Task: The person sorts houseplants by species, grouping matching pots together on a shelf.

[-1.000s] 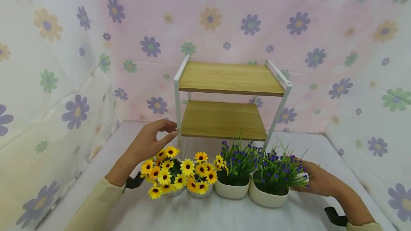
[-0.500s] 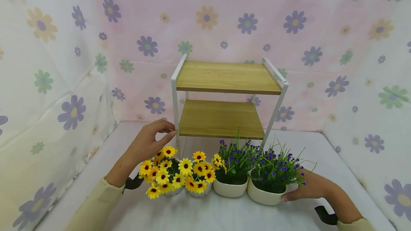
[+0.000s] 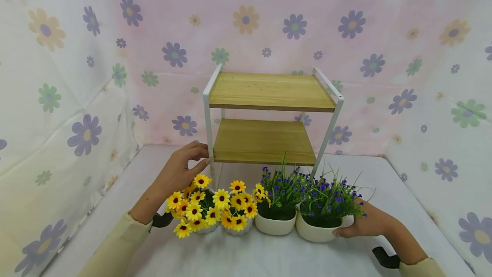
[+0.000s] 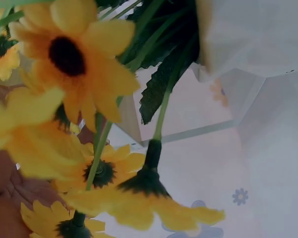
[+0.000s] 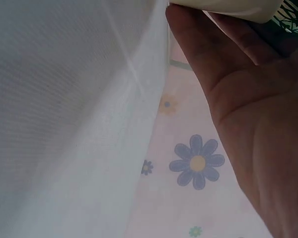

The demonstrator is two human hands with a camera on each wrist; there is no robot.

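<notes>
**Holding a smooth cream rounded pot (image 3: pixel 315 231) of purple flowers in the right hand (image 3: pixel 365 222)**

Stretches the left hand (image 3: pixel 176 172) forward to the slender white front-left post (image 3: pixel 208 127) of a two-tier shelf with pale wooden boards (image 3: pixel 265 142). Arches the fingers above, lays the thumb lower, and brings both up to this post. Cannot tell, from these views, between a closed grip there and only a touch. Reaches with the right arm from the lower right corner and grasps the pot at its right side, with the thumb on the near wall and the longer fingers along the farther side. Has this pot at the right end of a row, in front of the shelf, just beside a similar cream pot with purple flowers (image 3: pixel 275 227). Farther left in the row, shows two small pale pots with yellow dark-centred flowers (image 3: pixel 221 199), close below the left hand.

Leaves open a strip of white cloth-covered table (image 3: pixel 269 260) before the row, and more surface between the shelf and the right side of the flower-printed fabric backdrop (image 3: pixel 265 3). Meets this backdrop at the far edge, behind the shelf. Offers little room between neighbouring pots, but a wide gap between upper and lower boards.
</notes>
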